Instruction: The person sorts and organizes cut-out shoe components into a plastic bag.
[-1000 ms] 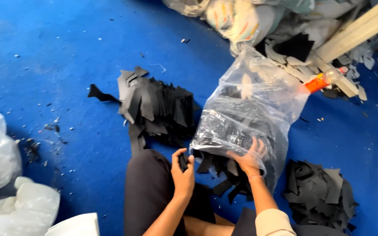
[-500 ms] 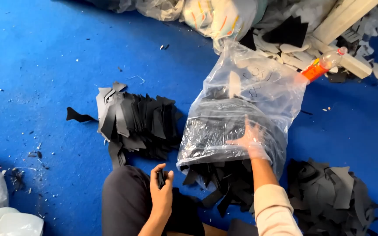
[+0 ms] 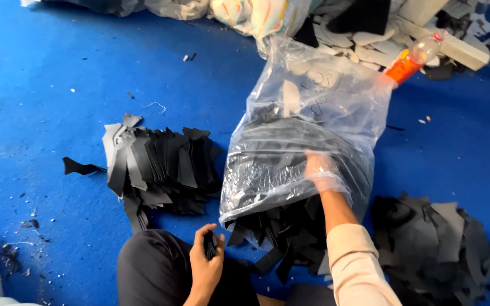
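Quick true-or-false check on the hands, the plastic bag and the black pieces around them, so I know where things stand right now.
1. The right hand is inside the clear plastic bag. True.
2. The left hand is empty. False: it grips a few black cut pieces.
3. The bag stands on a green floor. False: the floor is blue.
4. A fanned stack of black pieces lies left of the bag. True.
5. An orange-labelled bottle lies beyond the bag. True.
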